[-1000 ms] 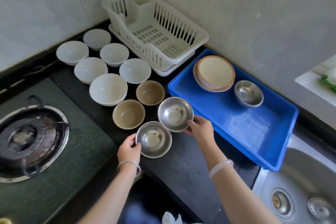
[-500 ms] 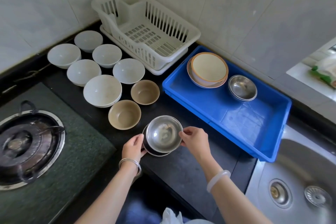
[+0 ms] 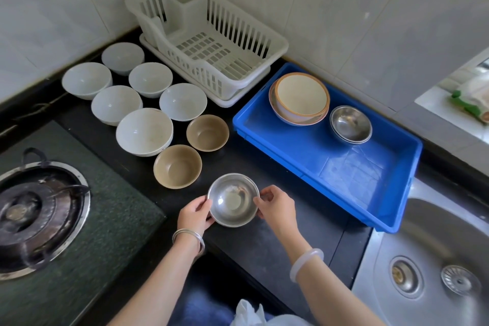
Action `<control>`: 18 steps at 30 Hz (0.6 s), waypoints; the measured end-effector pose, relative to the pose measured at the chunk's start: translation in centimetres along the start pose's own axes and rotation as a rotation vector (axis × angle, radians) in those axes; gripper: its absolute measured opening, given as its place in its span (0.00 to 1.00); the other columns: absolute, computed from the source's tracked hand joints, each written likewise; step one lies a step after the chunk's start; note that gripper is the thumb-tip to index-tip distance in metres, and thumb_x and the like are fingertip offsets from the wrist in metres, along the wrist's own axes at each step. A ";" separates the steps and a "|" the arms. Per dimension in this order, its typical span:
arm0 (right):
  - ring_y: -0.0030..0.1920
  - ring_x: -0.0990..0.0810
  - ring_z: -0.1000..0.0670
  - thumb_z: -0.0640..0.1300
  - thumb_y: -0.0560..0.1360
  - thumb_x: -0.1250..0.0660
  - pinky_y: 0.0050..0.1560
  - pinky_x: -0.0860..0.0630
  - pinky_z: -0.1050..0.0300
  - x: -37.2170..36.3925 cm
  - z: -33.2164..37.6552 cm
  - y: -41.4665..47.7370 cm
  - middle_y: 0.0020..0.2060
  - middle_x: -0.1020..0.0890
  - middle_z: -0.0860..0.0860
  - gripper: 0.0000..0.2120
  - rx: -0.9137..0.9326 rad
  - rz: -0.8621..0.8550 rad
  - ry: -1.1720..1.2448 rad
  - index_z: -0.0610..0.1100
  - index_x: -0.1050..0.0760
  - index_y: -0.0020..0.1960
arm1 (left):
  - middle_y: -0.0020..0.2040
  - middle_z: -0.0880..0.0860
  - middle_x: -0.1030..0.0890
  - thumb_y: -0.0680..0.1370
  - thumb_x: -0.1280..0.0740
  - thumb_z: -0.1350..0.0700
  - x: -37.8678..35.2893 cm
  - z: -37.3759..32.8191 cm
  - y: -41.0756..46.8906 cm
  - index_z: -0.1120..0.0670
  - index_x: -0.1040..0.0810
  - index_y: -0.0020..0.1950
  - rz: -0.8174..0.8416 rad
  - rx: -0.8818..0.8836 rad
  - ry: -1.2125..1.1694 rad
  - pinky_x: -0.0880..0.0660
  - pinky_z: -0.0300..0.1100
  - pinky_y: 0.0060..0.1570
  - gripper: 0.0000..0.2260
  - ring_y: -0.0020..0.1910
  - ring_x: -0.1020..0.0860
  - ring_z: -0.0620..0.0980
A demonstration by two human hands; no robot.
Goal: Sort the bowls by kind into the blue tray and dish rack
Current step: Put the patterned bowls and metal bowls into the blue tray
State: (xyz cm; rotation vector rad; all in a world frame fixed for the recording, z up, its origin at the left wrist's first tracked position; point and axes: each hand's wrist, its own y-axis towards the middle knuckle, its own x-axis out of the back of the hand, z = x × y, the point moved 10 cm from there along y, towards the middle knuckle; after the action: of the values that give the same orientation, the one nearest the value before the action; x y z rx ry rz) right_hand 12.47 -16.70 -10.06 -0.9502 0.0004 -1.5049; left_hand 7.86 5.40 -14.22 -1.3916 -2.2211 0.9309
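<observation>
Head view looks down on a black counter (image 3: 264, 246) where both hands meet at a steel bowl (image 3: 232, 200) near the counter's front edge. Left hand (image 3: 194, 216) grips the bowl's left rim with fingers curled under it, and right hand (image 3: 277, 206) pinches the right rim; a thin second rim seems to show under the left side, so whether one bowl or a nested pair is held cannot be told. Just behind it stand two tan bowls (image 3: 177, 166), and beyond them, toward the back left corner, six white bowls (image 3: 144, 131) sit close together, the nearest one largest. White dish rack (image 3: 211, 34) stands at the back edge against the tiled wall, nothing visible inside it. Blue tray (image 3: 370, 180) lies to its right, its far end holding a cream bowl (image 3: 301, 98) nested in a wider pinkish one, with stacked steel bowls (image 3: 350, 124) just beside; how many are stacked is hard to make out. Gas burner (image 3: 39, 214) is cut off at the left edge, and a steel sink (image 3: 436, 259) runs out of frame at the lower right. Something white at the bottom edge is cut off and unclear.
</observation>
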 end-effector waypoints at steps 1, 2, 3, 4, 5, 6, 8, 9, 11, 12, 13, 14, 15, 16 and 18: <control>0.39 0.17 0.49 0.45 0.74 0.31 0.40 0.19 0.58 -0.1 -0.1 0.2 0.43 0.17 0.49 0.06 -0.004 0.012 -0.005 0.48 0.24 0.50 | 0.40 0.55 0.22 0.77 0.36 0.63 0.0 0.0 0.0 0.59 0.21 0.52 0.001 0.002 0.007 0.23 0.40 0.40 0.07 0.43 0.23 0.50; 0.41 0.17 0.49 0.45 0.74 0.31 0.42 0.18 0.56 -0.4 -0.3 0.3 0.45 0.17 0.50 0.08 -0.012 0.039 0.001 0.48 0.24 0.53 | 0.40 0.55 0.22 0.77 0.36 0.62 0.0 0.0 0.1 0.59 0.21 0.52 0.003 0.005 0.015 0.23 0.40 0.40 0.07 0.44 0.23 0.51; 0.42 0.17 0.49 0.45 0.75 0.32 0.44 0.18 0.56 -0.8 -0.5 0.5 0.46 0.17 0.50 0.10 -0.029 0.078 0.027 0.47 0.23 0.56 | 0.41 0.55 0.22 0.77 0.36 0.62 0.0 0.0 0.1 0.59 0.21 0.52 0.005 0.008 0.023 0.23 0.40 0.40 0.07 0.44 0.23 0.51; 0.43 0.16 0.49 0.44 0.76 0.32 0.44 0.17 0.57 -1.2 -0.9 0.6 0.47 0.17 0.49 0.12 -0.060 0.122 0.080 0.46 0.23 0.59 | 0.42 0.55 0.22 0.77 0.36 0.62 0.0 0.0 0.1 0.58 0.21 0.52 0.006 0.011 0.029 0.23 0.40 0.39 0.07 0.45 0.23 0.51; 0.43 0.16 0.50 0.42 0.76 0.33 0.43 0.17 0.57 -1.6 -1.2 0.6 0.47 0.16 0.48 0.14 -0.098 0.163 0.150 0.44 0.23 0.61 | 0.43 0.55 0.22 0.77 0.36 0.62 -0.1 -0.1 0.1 0.58 0.21 0.52 0.007 0.012 0.035 0.23 0.40 0.39 0.06 0.45 0.22 0.51; 0.43 0.15 0.50 0.41 0.77 0.33 0.42 0.17 0.58 -1.8 -1.5 0.6 0.47 0.16 0.48 0.14 -0.129 0.186 0.216 0.44 0.23 0.62 | 0.43 0.55 0.21 0.77 0.36 0.62 -0.2 -0.2 0.1 0.57 0.21 0.52 0.012 0.011 0.043 0.23 0.40 0.40 0.07 0.45 0.22 0.50; 0.41 0.15 0.51 0.40 0.77 0.33 0.40 0.17 0.60 -1.4 -1.6 0.6 0.46 0.16 0.48 0.14 -0.142 0.180 0.285 0.43 0.22 0.62 | 0.44 0.54 0.21 0.77 0.36 0.61 -0.8 -0.6 0.0 0.56 0.21 0.52 0.034 0.002 0.059 0.22 0.41 0.41 0.07 0.45 0.22 0.50; 0.41 0.15 0.51 0.40 0.76 0.33 0.38 0.18 0.61 -0.9 -1.6 0.7 0.45 0.15 0.48 0.13 -0.133 0.168 0.308 0.43 0.22 0.61 | 0.44 0.54 0.20 0.77 0.36 0.61 -1.2 -1.0 -0.1 0.56 0.20 0.52 0.048 -0.008 0.065 0.22 0.41 0.41 0.07 0.46 0.21 0.50; 0.39 0.14 0.52 0.40 0.76 0.32 0.37 0.18 0.62 0.4 -1.3 0.9 0.43 0.15 0.49 0.12 -0.102 0.140 0.361 0.45 0.21 0.59 | 0.46 0.54 0.19 0.77 0.36 0.61 -2.4 -2.2 -0.2 0.55 0.20 0.53 0.076 -0.037 0.082 0.22 0.41 0.42 0.07 0.47 0.21 0.49; 0.39 0.14 0.52 0.40 0.76 0.32 0.37 0.18 0.61 1.3 -1.0 1.0 0.42 0.14 0.50 0.11 -0.086 0.123 0.392 0.45 0.20 0.58 | 0.46 0.53 0.19 0.77 0.36 0.60 -3.3 -2.9 -0.3 0.54 0.20 0.53 0.094 -0.053 0.091 0.22 0.40 0.41 0.07 0.47 0.21 0.49; 0.39 0.14 0.51 0.40 0.75 0.32 0.38 0.18 0.61 2.4 -0.7 1.2 0.41 0.14 0.50 0.10 -0.071 0.104 0.422 0.46 0.20 0.56 | 0.46 0.52 0.19 0.77 0.36 0.60 -4.3 -3.8 -0.5 0.53 0.20 0.52 0.114 -0.068 0.095 0.22 0.39 0.39 0.07 0.47 0.21 0.48; 0.39 0.14 0.51 0.40 0.75 0.32 0.38 0.18 0.60 3.6 -0.5 1.5 0.40 0.14 0.50 0.09 -0.061 0.083 0.454 0.46 0.19 0.55 | 0.46 0.52 0.19 0.77 0.36 0.60 -5.5 -4.6 -0.6 0.52 0.21 0.50 0.137 -0.082 0.097 0.22 0.37 0.38 0.07 0.47 0.20 0.48; 0.40 0.14 0.51 0.40 0.75 0.32 0.40 0.18 0.59 4.8 -0.3 1.8 0.40 0.14 0.50 0.09 -0.056 0.062 0.489 0.46 0.19 0.54 | 0.46 0.51 0.19 0.77 0.36 0.60 -6.9 -5.5 -0.9 0.51 0.21 0.48 0.161 -0.095 0.100 0.22 0.37 0.36 0.06 0.47 0.20 0.48; 0.40 0.14 0.51 0.40 0.76 0.32 0.41 0.18 0.59 6.1 -0.2 2.2 0.41 0.13 0.49 0.08 -0.054 0.041 0.524 0.45 0.19 0.53 | 0.46 0.51 0.19 0.77 0.36 0.60 -8.4 -6.4 -1.1 0.50 0.21 0.47 0.187 -0.108 0.110 0.22 0.36 0.36 0.06 0.47 0.21 0.48; 0.40 0.14 0.51 0.40 0.76 0.33 0.40 0.18 0.60 8.8 0.0 3.0 0.41 0.14 0.49 0.06 -0.051 -0.007 0.569 0.44 0.19 0.51 | 0.46 0.51 0.19 0.77 0.36 0.60 -11.6 -8.0 -1.3 0.50 0.22 0.47 0.239 -0.132 0.131 0.23 0.35 0.35 0.06 0.46 0.21 0.47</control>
State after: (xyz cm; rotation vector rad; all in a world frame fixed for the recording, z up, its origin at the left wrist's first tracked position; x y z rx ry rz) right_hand 16.10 -24.59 -6.84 -0.5336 0.4470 -1.7424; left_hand 17.08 -2.65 -7.03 -1.7560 -2.0834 0.7537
